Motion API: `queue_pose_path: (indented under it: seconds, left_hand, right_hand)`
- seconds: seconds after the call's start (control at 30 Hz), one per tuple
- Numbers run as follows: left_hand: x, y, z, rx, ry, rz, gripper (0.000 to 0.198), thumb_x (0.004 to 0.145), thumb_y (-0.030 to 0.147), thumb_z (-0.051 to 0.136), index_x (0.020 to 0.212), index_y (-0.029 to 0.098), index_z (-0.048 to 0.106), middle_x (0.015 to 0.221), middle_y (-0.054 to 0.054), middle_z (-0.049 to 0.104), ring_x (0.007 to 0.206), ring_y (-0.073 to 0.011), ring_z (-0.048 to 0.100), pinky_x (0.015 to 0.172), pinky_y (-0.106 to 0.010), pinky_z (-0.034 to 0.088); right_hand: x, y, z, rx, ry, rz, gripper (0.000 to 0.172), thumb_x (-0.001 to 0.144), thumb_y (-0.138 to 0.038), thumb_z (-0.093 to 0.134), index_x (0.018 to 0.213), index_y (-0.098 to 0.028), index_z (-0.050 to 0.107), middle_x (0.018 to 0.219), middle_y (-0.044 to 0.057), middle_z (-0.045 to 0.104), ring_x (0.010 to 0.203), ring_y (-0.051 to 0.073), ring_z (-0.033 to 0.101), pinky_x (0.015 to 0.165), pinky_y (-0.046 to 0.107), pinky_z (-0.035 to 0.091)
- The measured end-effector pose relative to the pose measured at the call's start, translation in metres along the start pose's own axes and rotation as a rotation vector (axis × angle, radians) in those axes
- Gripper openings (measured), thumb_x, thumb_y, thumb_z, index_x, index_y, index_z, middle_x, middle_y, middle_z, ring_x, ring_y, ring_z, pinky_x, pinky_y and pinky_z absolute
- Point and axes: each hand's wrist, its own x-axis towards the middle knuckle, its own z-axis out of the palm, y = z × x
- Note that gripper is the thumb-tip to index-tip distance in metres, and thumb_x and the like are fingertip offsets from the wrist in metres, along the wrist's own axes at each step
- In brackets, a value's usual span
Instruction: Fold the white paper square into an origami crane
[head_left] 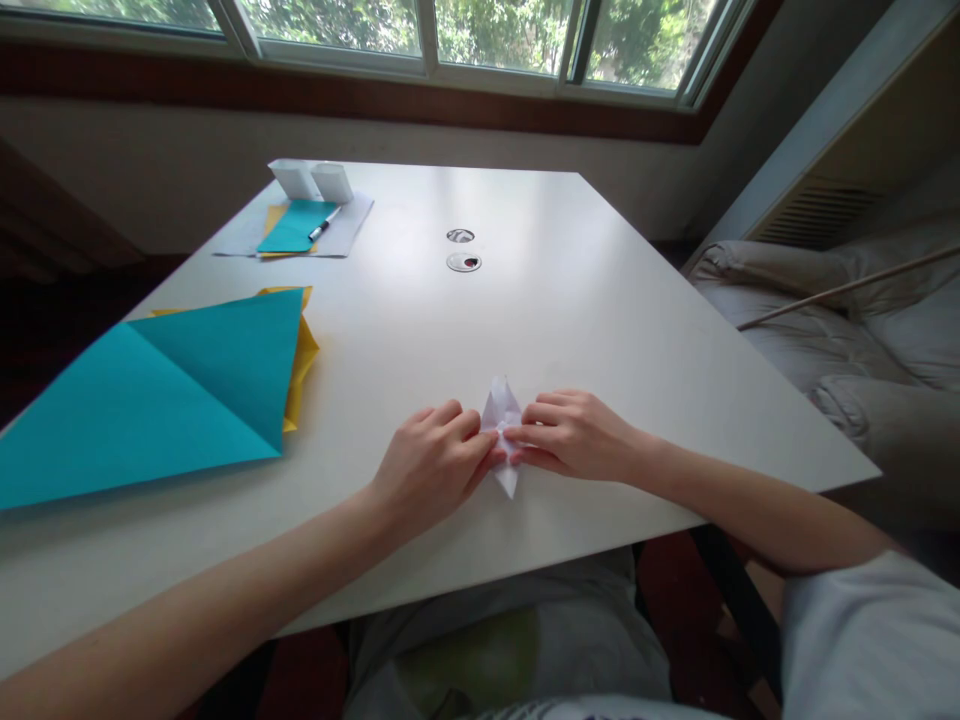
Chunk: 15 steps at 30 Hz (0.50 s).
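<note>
Near the front edge of the white table lies a small folded white paper (pixel 500 396), pointed at its far and near ends. My left hand (pixel 433 452) is closed on its left side, fingers curled and fingertips at the middle of the folds. From the other side my right hand (pixel 574 434) pinches the paper's right part with thumb and fingers. The fingertips of both hands almost meet over its centre and hide the folds there. The near tip sticks out below the fingers.
To the left lies a large creased teal paper (pixel 202 390) over folded yellow paper (pixel 303 365). Farther back, a pen (pixel 325 224) rests on a smaller teal sheet (pixel 289 228), near white folded paper shapes (pixel 332 183). Two round fittings (pixel 463 262) are set in the tabletop (pixel 600 300).
</note>
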Motion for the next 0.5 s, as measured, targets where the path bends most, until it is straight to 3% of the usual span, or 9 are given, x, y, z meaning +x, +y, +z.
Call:
queue_pose_path:
  seconds: [0.33,0.5]
  left_hand:
    - [-0.0069,0.0037,-0.0043,-0.001,-0.093,-0.087,0.034,0.083,0.05,0.047,0.099,0.024,0.063,0.072,-0.004,0.064,0.075,-0.0203,0.053,0.058,-0.029,0.037]
    - [-0.0024,-0.0025,-0.007,-0.198,-0.123,-0.201,0.035,0.077,0.055,0.053,0.092,0.026,0.066,0.074,-0.002,0.064,0.074,-0.0193,0.055,0.06,-0.028,0.04]
  right_hand:
    - [-0.0036,-0.0012,-0.0039,-0.007,-0.029,0.068,0.036,0.09,-0.041,0.041,0.073,-0.017,0.062,0.065,0.003,0.06,0.064,0.013,0.05,0.058,0.027,0.031]
    - [-0.0029,-0.0006,-0.006,0.026,-0.062,0.085,0.036,0.09,-0.041,0.041,0.072,-0.017,0.061,0.067,0.003,0.06,0.065,0.013,0.052,0.059,0.027,0.032]
